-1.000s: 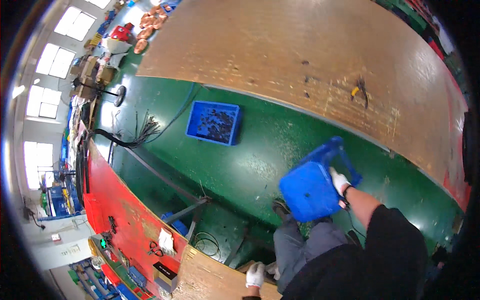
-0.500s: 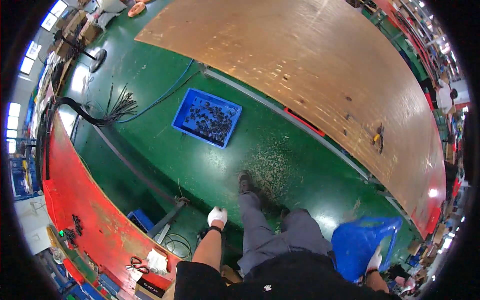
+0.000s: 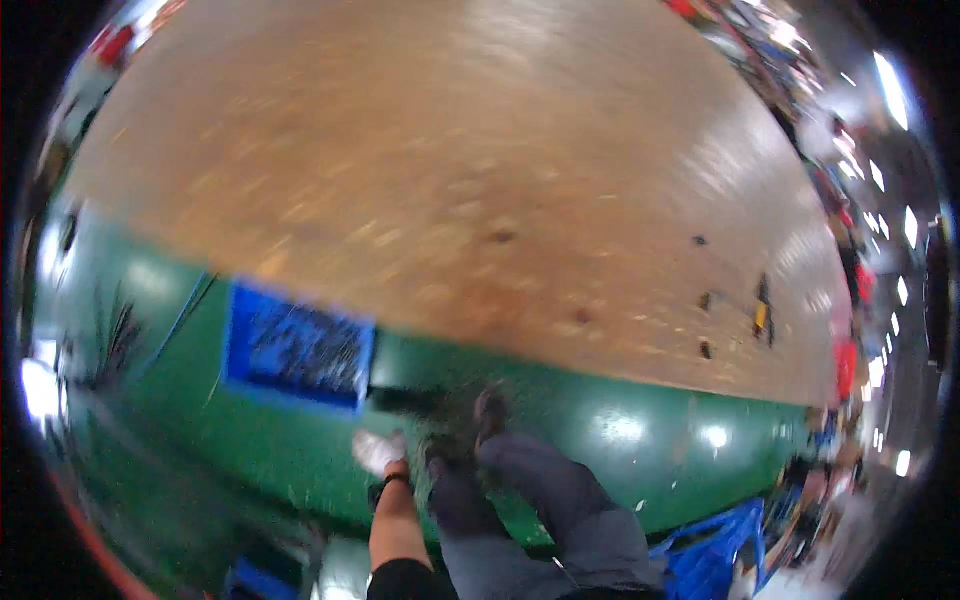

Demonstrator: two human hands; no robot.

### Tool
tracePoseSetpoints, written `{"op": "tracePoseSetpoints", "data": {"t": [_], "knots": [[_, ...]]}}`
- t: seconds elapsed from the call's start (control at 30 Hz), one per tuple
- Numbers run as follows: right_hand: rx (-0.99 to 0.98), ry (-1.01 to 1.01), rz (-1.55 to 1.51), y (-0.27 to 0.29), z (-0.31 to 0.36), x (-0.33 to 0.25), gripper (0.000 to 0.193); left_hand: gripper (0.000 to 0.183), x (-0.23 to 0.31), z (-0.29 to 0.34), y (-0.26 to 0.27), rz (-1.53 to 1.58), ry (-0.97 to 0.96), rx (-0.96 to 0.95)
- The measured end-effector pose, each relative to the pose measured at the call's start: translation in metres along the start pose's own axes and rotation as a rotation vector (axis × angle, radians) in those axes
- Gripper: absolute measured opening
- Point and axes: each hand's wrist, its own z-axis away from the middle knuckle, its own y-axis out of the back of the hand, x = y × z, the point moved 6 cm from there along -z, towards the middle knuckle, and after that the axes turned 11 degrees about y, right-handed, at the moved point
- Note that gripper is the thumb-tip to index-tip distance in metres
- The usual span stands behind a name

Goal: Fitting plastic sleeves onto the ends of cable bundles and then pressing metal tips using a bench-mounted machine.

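Observation:
My left hand (image 3: 380,452), in a white glove with a dark band at the wrist, hangs over the green floor near the blue bin. Motion smears it somewhat, but its fingers look loosely apart with nothing in them. At the lower right, my right hand (image 3: 742,582), also gloved in white, grips a blue plastic crate (image 3: 700,562) by its rim. The crate is tilted beside my leg and partly cut off by the lower edge. On the floor ahead to the left stands a shallow blue bin (image 3: 232,345) holding many small dark parts (image 3: 300,345).
A large worn wooden table (image 3: 480,150) fills the far side, its edge hiding part of the bin's back. Yellow-and-black pliers (image 3: 762,312) and a few small dark pieces lie on it at the right. Dark cables (image 3: 118,335) and a blue hose (image 3: 180,320) are at the left.
My view has swung right and closer to the wooden table, so the bin appears lower and further left. The red bench has mostly left view. The crate stays in my right hand.

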Motion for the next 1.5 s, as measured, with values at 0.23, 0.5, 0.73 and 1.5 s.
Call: {"op": "tracePoseSetpoints", "data": {"t": [0.23, 0.5, 0.73, 1.5], "knots": [[-0.237, -0.276, -0.148, -0.078, -0.010, -0.112, 0.085, 0.081, 0.173, -0.105, 0.031, -0.006, -0.296, -0.027], [-0.411, -0.446, -0.355, -0.131, 0.001, -0.123, 0.088, 0.063, 0.261, -0.072, 0.058, -0.145, -0.548, 0.059], [-0.395, -0.394, -0.457, -0.095, 0.026, -0.067, 0.087, 0.049, 0.248, 0.031, 0.112, -0.229, -0.736, 0.022], [0.125, -0.424, -1.119, -0.116, 0.022, 0.375, 0.071, 0.070, 0.052, 0.400, 0.302, -0.432, -0.679, -0.223]]}}
